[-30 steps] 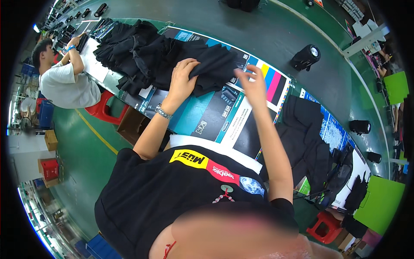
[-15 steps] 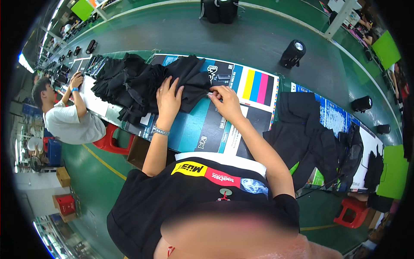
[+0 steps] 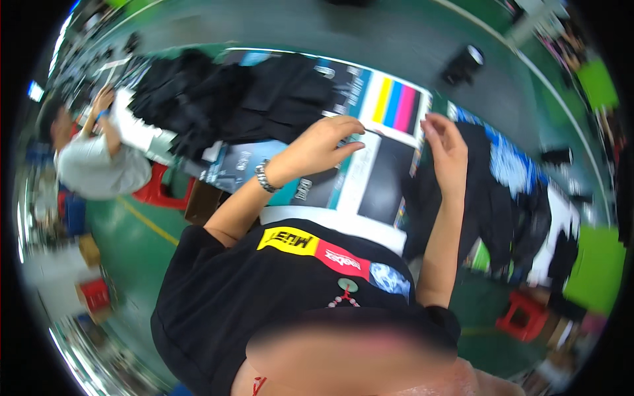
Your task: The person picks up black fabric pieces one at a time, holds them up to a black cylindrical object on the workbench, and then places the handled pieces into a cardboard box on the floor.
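Observation:
My left hand [image 3: 328, 142] hovers above the printed sheet [image 3: 386, 171] that covers the bench, its thumb apart from the fingers and nothing held. Farther right, my right hand [image 3: 448, 152] is raised by the near edge of a pile of black fabric pieces [image 3: 485, 178]; its fingers are loosely bent and apart, with nothing seen in them. To the left of my left hand lies a flat black fabric piece [image 3: 281, 99], beside a crumpled heap of black fabric [image 3: 185, 99]. Motion blurs the picture somewhat.
A black cylindrical speaker [image 3: 463, 65] stands on the green surface beyond the bench, and another dark one [image 3: 557, 156] farther right. At the left sits a person in a light shirt [image 3: 102, 165] on a red stool [image 3: 162, 188]. Another red stool [image 3: 522, 315] is at lower right.
Both hands have let go of the black fabric and moved right. My right hand is now by the right-hand pile, my left over the printed sheet. The view has shifted and blurred.

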Available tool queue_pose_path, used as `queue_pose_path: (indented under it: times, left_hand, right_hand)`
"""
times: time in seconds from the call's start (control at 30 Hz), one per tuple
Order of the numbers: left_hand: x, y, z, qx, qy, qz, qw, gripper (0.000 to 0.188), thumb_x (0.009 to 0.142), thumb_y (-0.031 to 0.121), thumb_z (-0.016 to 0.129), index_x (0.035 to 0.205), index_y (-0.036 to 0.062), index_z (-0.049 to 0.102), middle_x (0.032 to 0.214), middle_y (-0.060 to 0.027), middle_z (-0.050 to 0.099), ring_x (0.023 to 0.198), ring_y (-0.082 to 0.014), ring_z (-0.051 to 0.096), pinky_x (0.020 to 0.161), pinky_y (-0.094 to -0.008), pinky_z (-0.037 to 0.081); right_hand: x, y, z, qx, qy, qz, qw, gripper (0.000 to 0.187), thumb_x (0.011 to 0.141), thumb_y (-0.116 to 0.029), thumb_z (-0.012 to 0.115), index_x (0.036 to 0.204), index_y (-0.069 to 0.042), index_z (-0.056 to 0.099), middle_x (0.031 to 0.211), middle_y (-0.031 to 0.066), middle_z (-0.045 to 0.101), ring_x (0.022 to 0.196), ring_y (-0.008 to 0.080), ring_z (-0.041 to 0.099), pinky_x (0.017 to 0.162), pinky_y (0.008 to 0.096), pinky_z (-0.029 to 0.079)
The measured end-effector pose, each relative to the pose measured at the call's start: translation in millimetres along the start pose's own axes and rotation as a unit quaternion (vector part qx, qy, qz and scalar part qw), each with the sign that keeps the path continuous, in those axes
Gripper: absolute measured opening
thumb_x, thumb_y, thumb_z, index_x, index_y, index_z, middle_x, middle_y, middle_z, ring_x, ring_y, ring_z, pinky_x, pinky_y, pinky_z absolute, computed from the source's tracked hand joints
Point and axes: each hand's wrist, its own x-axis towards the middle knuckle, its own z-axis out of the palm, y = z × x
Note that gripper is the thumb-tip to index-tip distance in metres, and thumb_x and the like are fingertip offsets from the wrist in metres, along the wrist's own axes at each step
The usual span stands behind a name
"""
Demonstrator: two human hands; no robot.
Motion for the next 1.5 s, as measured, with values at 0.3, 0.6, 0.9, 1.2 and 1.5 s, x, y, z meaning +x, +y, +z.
queue_pose_path:
  times: [0.3,0.6,0.9,1.2,1.5]
  left_hand:
    - [52,9,62,-0.142,-0.188,0.038,0.971,0.020,0.087,0.013,0.060,0.101,-0.0019,0.062,0.102,-0.0121,0.064,0.089,-0.0229,0.061,0.078,-0.0304,0.049]
    - [47,-28,81,-0.305,-0.114,0.006,0.946,0.016,0.091,0.012,0.057,0.098,-0.0010,0.062,0.094,-0.0062,0.062,0.082,-0.0110,0.060,0.076,-0.0254,0.048]
    - [31,-32,90,-0.269,-0.063,0.086,0.957,0.018,0.090,0.017,0.057,0.089,-0.0004,0.062,0.084,-0.0093,0.060,0.075,-0.0192,0.058,0.071,-0.0313,0.046]
    - [38,-32,92,-0.288,-0.053,0.101,0.951,0.016,0.089,0.014,0.056,0.086,-0.0013,0.061,0.084,-0.0094,0.059,0.075,-0.0202,0.058,0.070,-0.0317,0.046]
    - [38,-28,80,-0.383,-0.107,-0.007,0.917,0.015,0.091,0.010,0.054,0.094,-0.0022,0.062,0.092,-0.0078,0.061,0.088,-0.0151,0.061,0.075,-0.0286,0.050]
  right_hand:
    - [-47,33,-101,-0.227,0.325,0.048,0.917,0.021,0.082,-0.010,0.065,0.102,-0.002,0.064,0.099,0.0120,0.065,0.091,0.0209,0.063,0.079,0.0301,0.050]
    - [-10,58,-78,-0.406,0.062,-0.104,0.906,0.035,0.069,-0.006,0.070,0.103,-0.004,0.063,0.114,0.0133,0.061,0.112,0.0307,0.054,0.098,0.0365,0.041]
    - [-6,56,-67,-0.462,0.050,-0.085,0.881,0.032,0.075,-0.018,0.073,0.102,-0.003,0.066,0.109,0.0125,0.061,0.102,0.0280,0.056,0.091,0.0371,0.042]
    - [-10,59,-77,-0.432,0.067,-0.034,0.899,0.026,0.083,-0.012,0.063,0.105,0.002,0.064,0.117,0.0123,0.061,0.106,0.0286,0.057,0.092,0.0338,0.042]
    - [4,74,-120,-0.368,0.229,-0.104,0.895,0.029,0.092,-0.019,0.055,0.102,0.008,0.061,0.085,0.0149,0.066,0.073,0.0196,0.059,0.067,0.0319,0.046]
